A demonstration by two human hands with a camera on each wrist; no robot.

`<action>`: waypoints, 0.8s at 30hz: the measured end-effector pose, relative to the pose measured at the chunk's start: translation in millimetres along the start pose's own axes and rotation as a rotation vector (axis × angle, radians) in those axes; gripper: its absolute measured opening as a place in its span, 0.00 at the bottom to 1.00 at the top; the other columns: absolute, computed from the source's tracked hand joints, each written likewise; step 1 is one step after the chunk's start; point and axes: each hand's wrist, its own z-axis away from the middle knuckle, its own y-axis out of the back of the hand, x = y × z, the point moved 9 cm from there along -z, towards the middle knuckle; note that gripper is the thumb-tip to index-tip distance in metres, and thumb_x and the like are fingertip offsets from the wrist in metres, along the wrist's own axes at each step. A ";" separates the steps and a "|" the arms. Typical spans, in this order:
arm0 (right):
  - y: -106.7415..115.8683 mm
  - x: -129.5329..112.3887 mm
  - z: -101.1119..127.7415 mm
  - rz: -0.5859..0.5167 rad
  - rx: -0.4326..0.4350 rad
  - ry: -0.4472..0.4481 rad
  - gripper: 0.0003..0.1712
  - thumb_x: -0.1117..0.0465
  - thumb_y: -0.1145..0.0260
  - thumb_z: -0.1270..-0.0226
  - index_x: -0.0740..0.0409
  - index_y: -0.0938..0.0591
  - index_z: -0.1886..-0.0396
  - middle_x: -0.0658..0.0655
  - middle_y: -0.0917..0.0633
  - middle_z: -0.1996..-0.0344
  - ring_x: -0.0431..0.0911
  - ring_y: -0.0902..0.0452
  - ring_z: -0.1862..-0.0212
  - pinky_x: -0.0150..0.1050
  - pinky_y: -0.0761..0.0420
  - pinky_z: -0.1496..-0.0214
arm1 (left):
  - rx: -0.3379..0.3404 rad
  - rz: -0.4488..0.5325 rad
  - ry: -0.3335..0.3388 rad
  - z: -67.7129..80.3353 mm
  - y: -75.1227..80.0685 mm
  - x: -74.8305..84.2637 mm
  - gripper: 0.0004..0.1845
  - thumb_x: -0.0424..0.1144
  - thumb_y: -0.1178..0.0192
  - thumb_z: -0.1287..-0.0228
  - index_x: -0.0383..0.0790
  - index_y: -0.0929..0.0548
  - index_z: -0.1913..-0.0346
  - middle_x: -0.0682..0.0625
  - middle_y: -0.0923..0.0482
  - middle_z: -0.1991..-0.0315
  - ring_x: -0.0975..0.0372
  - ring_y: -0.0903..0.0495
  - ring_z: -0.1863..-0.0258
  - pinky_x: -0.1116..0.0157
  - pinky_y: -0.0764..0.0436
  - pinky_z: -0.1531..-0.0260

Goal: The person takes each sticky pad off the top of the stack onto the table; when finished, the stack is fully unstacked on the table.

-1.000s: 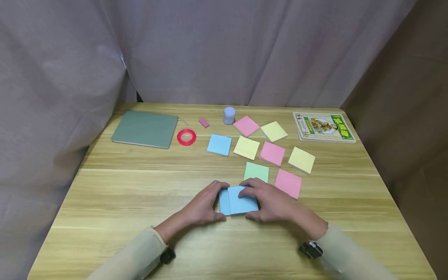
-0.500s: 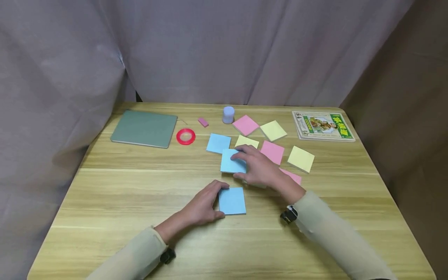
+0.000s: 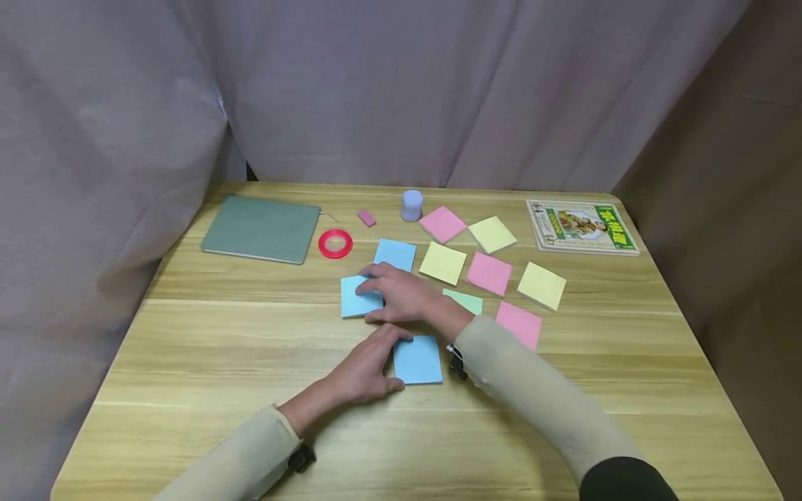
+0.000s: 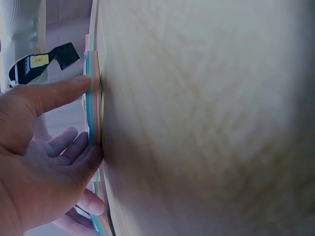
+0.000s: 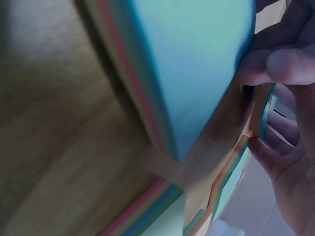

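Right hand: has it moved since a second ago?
Yes. The right hand has carried a blue pad away from the left hand's pad, farther from the person and leftward toward the red tape roll.

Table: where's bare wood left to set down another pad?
Free: the table's left half, in front of the green folder, and the near right corner. Crowded: the middle back, from the red tape ring past scattered pads to the booklet.
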 end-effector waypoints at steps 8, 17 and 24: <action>-10.3 -2.8 -7.6 0.008 -0.080 0.003 0.31 0.42 0.26 0.44 0.47 0.17 0.42 0.56 0.30 0.32 0.50 0.38 0.31 0.43 0.35 0.32 | 0.000 -0.003 0.001 1.5 -0.4 -0.8 0.40 0.34 0.22 0.55 0.37 0.31 0.38 0.48 0.31 0.40 0.58 0.33 0.38 0.58 0.33 0.37; 5.8 0.9 1.7 -0.077 -0.039 -0.037 0.32 0.41 0.28 0.42 0.49 0.18 0.40 0.55 0.30 0.32 0.49 0.39 0.30 0.43 0.36 0.31 | 0.014 0.006 -0.005 1.8 0.6 -2.0 0.40 0.34 0.22 0.57 0.37 0.31 0.38 0.48 0.31 0.39 0.58 0.33 0.38 0.58 0.33 0.37; 36.7 23.1 37.1 -0.173 0.075 -0.136 0.32 0.38 0.37 0.34 0.50 0.21 0.36 0.53 0.32 0.30 0.50 0.43 0.28 0.49 0.38 0.30 | 0.017 0.073 -0.013 4.2 2.1 -0.3 0.37 0.36 0.25 0.49 0.36 0.31 0.37 0.47 0.29 0.41 0.57 0.30 0.40 0.58 0.31 0.38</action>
